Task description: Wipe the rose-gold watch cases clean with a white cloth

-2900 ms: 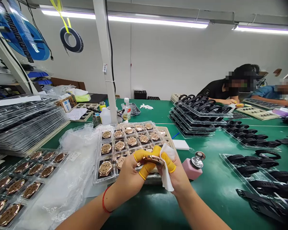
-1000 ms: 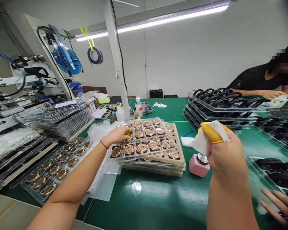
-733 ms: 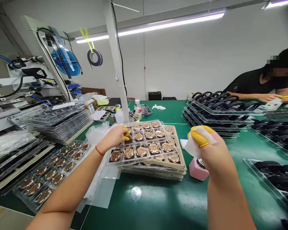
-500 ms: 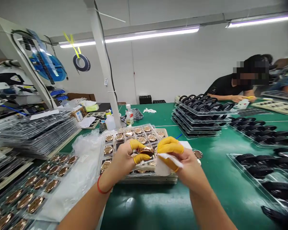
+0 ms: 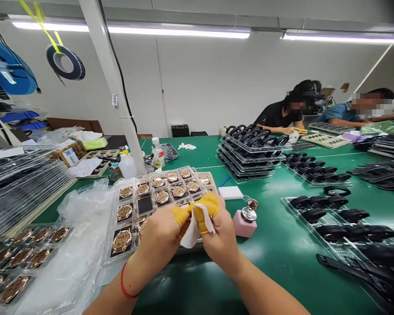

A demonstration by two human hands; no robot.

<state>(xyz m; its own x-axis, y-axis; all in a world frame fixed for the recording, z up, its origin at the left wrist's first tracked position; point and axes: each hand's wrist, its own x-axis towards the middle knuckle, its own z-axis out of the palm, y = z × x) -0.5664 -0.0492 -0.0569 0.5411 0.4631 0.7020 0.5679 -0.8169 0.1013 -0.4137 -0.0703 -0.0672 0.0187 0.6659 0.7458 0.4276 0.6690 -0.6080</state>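
Above the near edge of a clear tray [image 5: 109, 245] of rose-gold watch cases [image 5: 121, 241], my two hands meet. My left hand [image 5: 160, 229], in yellow finger cots, is pinched closed; the watch case it held a moment ago is now hidden behind the fingers. My right hand [image 5: 221, 229], also with yellow finger cots, grips a folded white cloth [image 5: 191, 232] and presses it against the left fingertips. One tray pocket [image 5: 145, 204] shows bare black. A pink pump bottle [image 5: 244, 224] with a metal top stands to the right of my right hand.
More watch cases [image 5: 15, 288] lie in a tray at left beside crumpled plastic film [image 5: 72, 245]. Stacked trays [image 5: 246, 164] of black watch straps and a white block [image 5: 230, 192] stand further back. Right are strap trays [image 5: 335, 227]. Two co-workers [image 5: 276, 116] sit behind.
My view has turned to the right and come closer. My right hand has brought the cloth over against my left hand, and the watch case there has gone out of sight.
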